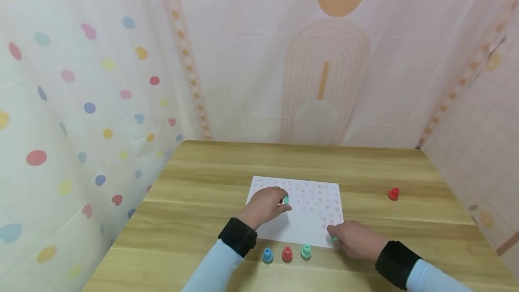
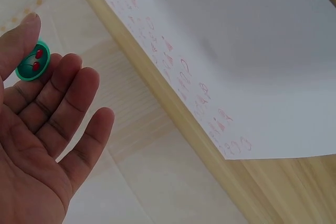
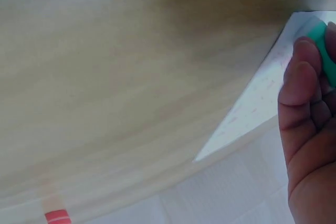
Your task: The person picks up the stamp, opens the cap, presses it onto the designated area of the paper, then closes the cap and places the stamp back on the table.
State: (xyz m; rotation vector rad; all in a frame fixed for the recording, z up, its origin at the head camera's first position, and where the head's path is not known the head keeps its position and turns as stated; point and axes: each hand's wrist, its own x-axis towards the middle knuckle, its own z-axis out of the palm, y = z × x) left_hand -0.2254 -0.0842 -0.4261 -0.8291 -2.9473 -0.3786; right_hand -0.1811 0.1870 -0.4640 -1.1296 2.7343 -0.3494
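Note:
Over the white paper (image 1: pixel 300 226), my left hand (image 1: pixel 265 205) pinches a small round green cap (image 2: pixel 25 72) with a picture of two red cherries, between thumb and forefinger. Its other fingers are spread loosely. Down at the paper's near right corner, my right hand (image 1: pixel 358 239) grips a green toy stamp (image 3: pixel 320 38) with its fingers curled round it. The stamp's lower end is hidden by the fingers in the head view. Rows of small red stamped prints (image 2: pixel 202 98) cover the far part of the sheet and run down its right side.
Along the paper's near edge stand a blue stamp (image 1: pixel 267 255), a red stamp (image 1: pixel 287 254) and a green stamp (image 1: pixel 306 252). Another red stamp piece (image 1: pixel 393 193) sits farther right on the wooden table (image 1: pixel 194 184). Patterned curtains (image 1: pixel 243 80) hang behind and beside the table.

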